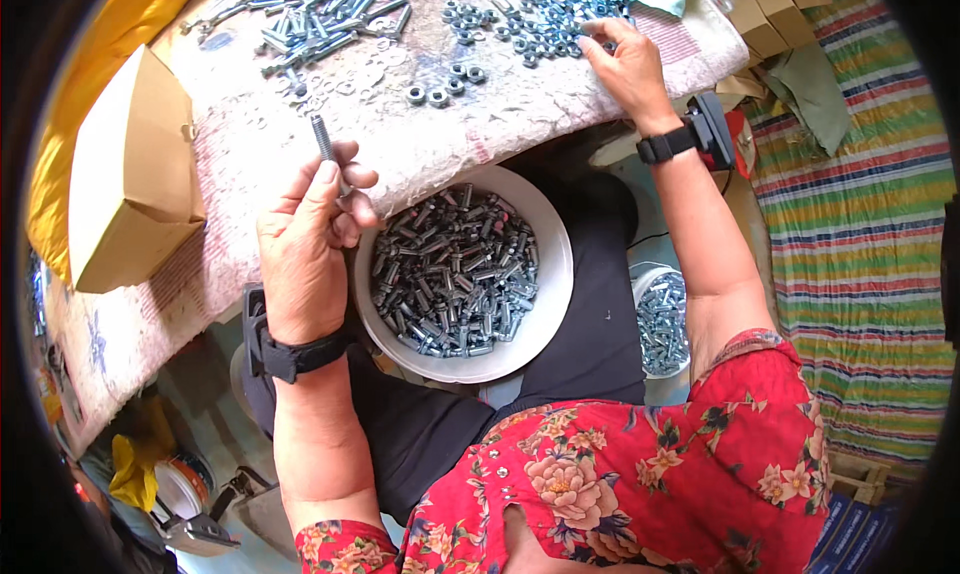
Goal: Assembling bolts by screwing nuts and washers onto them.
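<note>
My left hand [305, 239] is closed round a bolt [321, 137], its threaded end pointing up, above the table's front edge. Fingers hide the lower part of the bolt. At the pile of hex nuts [545, 19] on the far right of the table, my right hand [632, 72] has thumb and forefinger brought together in a pinch. What lies between those fingertips is too small to make out. Flat washers [362, 76] lie scattered beyond my left hand, with a heap of loose bolts [335, 9] behind them. Several larger nuts [438, 97] sit between the piles.
A white tub [562, 274] full of assembled bolts rests at my lap, below the table edge. A smaller white bucket [648, 274] of metal parts stands to its right. A cardboard box [130, 174] occupies the table's left side. Striped sheeting [860, 274] covers the right.
</note>
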A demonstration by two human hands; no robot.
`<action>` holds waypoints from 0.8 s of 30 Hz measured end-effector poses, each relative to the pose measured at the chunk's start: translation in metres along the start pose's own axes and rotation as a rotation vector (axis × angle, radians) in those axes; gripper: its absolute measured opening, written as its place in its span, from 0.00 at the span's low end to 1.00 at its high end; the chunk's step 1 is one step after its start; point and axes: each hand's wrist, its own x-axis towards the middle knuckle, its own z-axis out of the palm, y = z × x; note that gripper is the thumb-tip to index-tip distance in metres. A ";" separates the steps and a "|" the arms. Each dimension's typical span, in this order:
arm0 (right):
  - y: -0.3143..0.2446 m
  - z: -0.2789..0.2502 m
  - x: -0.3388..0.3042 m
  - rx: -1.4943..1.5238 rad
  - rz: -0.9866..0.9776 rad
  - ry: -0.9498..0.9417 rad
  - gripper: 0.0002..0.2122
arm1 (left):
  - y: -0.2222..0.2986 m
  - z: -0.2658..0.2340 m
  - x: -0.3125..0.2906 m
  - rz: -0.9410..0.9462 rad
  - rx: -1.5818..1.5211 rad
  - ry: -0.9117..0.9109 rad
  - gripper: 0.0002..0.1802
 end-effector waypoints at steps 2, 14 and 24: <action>0.033 -0.001 0.008 -0.157 -0.041 0.005 0.14 | 0.000 -0.002 0.002 -0.093 -0.022 0.009 0.13; 0.056 0.089 0.054 -0.361 0.145 0.004 0.24 | -0.013 0.010 0.003 -0.180 -0.025 -0.022 0.14; -0.022 0.094 0.042 -0.169 -0.320 -0.306 0.25 | -0.018 0.015 0.008 -0.202 -0.002 -0.064 0.15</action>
